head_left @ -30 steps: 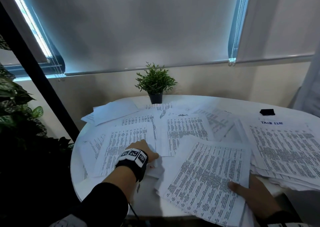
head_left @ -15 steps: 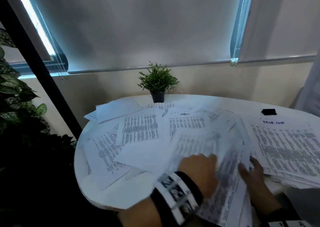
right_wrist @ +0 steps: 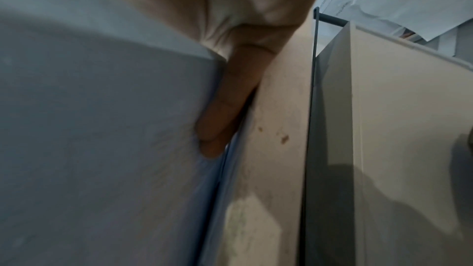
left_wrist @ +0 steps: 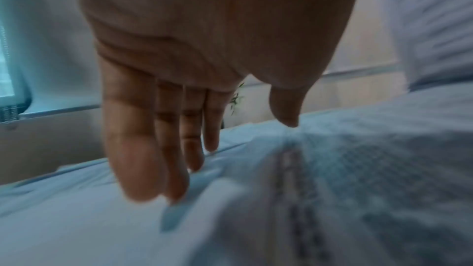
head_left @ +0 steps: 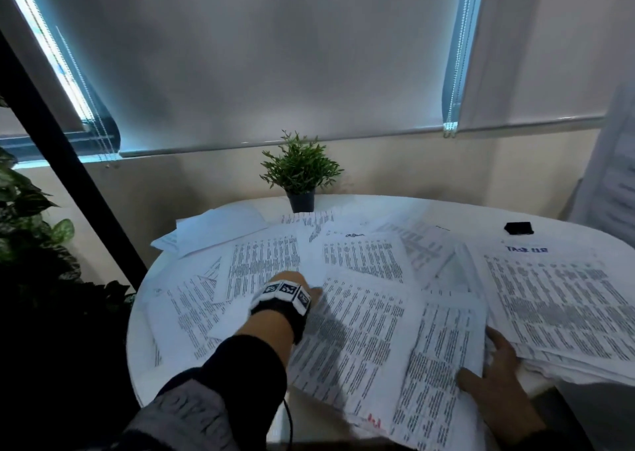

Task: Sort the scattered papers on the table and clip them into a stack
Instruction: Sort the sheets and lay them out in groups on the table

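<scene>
A round white table [head_left: 446, 206] sits by the window blind. Papers [head_left: 360, 333] lie all over it. The left hand [head_left: 292, 284] reaches flat, fingers straight. The right hand [head_left: 494, 378] grips the near pile [head_left: 443, 347], which overhangs; a push could spill it.

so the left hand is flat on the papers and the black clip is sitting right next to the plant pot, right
Not quite. The left hand does reach out with straight fingers onto the papers, but the black clip is not next to the plant pot. The head view shows it alone on bare table far to the right, well apart from the pot.
</scene>
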Demonstrator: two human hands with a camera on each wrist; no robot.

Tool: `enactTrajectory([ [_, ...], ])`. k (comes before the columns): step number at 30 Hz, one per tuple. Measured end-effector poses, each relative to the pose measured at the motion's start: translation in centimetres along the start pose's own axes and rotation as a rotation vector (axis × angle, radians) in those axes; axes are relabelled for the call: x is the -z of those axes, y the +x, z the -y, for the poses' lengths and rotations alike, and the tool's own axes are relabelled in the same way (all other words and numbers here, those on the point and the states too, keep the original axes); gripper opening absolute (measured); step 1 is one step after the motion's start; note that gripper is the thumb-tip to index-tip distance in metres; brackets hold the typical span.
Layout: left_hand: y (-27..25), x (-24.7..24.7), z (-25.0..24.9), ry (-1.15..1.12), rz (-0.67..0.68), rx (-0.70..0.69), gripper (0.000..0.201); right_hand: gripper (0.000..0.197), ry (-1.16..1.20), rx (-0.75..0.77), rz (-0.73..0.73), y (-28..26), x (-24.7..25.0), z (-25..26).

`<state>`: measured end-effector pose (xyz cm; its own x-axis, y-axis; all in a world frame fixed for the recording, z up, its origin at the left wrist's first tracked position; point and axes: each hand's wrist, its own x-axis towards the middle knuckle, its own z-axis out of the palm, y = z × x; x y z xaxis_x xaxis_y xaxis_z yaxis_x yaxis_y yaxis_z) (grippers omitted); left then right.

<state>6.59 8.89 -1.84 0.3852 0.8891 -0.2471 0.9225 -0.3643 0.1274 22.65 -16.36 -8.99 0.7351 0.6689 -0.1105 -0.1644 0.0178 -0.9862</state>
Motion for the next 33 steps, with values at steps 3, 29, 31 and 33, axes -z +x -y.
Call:
enactTrajectory([
  [3,1.1,-0.5,0.0,-0.008,0.079,0.043,0.059,0.074,-0.002,0.002,-0.026,-0.4,-0.3,0.6],
  [29,2.7,-1.0,-3.2,-0.841,-0.238,0.058,0.01,0.082,-0.164,0.054,0.066,-1.1,-0.6,0.1],
  [31,1.9,0.3,-2.9,-1.002,-0.366,0.003,0.01,0.082,-0.175,0.05,0.063,-1.3,-0.7,0.4],
  [33,1.0,1.7,-2.2,-1.151,-0.437,-0.049,0.016,0.078,-0.183,0.037,0.069,-1.6,-0.9,0.9],
])
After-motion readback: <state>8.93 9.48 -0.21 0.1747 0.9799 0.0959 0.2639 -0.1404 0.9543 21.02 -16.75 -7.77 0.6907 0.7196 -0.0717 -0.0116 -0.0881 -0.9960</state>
